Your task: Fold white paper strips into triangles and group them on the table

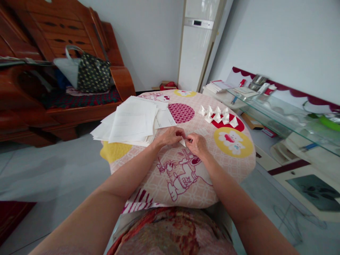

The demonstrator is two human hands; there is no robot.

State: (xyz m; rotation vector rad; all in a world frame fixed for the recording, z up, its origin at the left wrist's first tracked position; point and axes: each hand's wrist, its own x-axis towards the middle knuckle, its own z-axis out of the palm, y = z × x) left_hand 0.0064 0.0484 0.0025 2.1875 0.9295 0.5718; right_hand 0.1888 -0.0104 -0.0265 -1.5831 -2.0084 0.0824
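Between my two hands is a small folded piece of white paper [183, 142], partly hidden by my fingers. My left hand [172, 136] pinches its left side, and my right hand [197, 143] grips it from the right with thumb and finger. Both hands are just above the patterned tablecloth [183, 198], near the table's middle. To the left lies a loose stack of white paper sheets [132, 120], some with faint print. Several small folded paper shapes [217, 117] with pointed tips stand in rows at the back right.
A glass-topped cabinet [287, 120] with papers and metal containers stands close on the right. Behind the table rises a white air conditioner [196, 46]. At the left is a wooden bench [63, 28] with a dark patterned bag [94, 72] on it.
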